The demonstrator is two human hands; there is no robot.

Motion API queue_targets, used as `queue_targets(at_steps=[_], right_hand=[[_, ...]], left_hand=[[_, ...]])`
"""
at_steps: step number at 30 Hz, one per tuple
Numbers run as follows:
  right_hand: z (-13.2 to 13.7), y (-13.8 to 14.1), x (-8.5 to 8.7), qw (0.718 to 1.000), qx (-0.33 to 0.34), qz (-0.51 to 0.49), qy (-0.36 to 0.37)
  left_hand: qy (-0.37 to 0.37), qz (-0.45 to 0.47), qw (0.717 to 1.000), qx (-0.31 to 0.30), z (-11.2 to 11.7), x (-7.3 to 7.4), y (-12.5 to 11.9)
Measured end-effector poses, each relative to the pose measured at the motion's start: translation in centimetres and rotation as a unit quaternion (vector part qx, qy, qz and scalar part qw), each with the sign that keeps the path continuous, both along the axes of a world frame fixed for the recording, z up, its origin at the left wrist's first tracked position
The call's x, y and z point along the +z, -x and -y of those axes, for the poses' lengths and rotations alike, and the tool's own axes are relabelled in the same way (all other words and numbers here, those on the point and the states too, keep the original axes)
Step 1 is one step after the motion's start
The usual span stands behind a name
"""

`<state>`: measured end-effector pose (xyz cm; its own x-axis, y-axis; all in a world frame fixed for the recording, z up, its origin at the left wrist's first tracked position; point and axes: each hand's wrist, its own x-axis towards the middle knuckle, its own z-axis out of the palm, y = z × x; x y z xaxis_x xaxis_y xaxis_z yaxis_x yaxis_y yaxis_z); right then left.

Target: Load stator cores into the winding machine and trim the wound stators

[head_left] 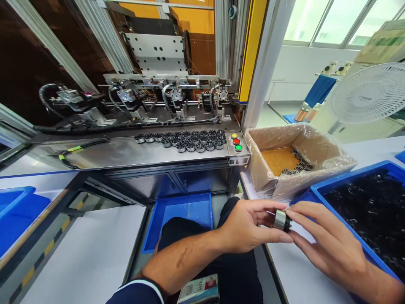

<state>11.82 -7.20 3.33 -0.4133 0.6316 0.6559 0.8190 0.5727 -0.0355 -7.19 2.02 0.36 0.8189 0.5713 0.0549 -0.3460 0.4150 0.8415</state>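
My left hand point(243, 226) has its thumb and fingers closed around a short silver metal cylinder point(279, 219), held sideways just above the white table on the right. A black plastic end cap point(287, 223) with small prongs sits at the cylinder's right end. The fingertips of my right hand point(330, 242) pinch that cap from the right. I cannot tell whether the cap is fully seated in the metal. Beside my right hand is a blue tray point(319, 192) heaped with black plastic parts point(370, 207).
A plastic-lined carton point(265, 181) holds several metal rings. On the machine's steel ledge point(126, 156) stand rows of ring-shaped parts point(199, 139), beside a button box point(237, 158). Below lies a blue bin point(190, 207). A white fan point(367, 93) stands at the right.
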Motion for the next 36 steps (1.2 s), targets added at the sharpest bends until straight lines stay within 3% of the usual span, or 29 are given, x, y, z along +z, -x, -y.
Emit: queue_targets(at_steps=[16,22,27,32,34,36], right_hand=[[0.3,-0.1,-0.4,1.0,0.004,0.007,0.0],[-0.1,0.3,0.3,1.0,0.008,0.016,-0.018],[0.0,0.3,-0.3,1.0,0.013,-0.003,-0.003],[0.1,0.5,-0.7,0.999,0.026,0.013,-0.015],[-0.5,-1.5,0.1,0.999,0.022,0.022,0.016],[-1.4,-5.7,1.2,0.993,-0.062,0.035,0.091]], left_hand=[[-0.014,-0.018,1.0,0.0,-0.1,0.0,0.3],[0.035,-0.041,0.999,-0.01,-0.3,0.2,0.3],[0.066,-0.056,0.996,-0.034,-0.3,0.3,0.1],[0.005,-0.017,0.999,-0.048,0.3,0.3,0.1],[-0.058,-0.014,0.998,-0.031,0.5,0.3,0.4],[-0.137,-0.027,0.99,-0.002,0.2,0.3,0.6]])
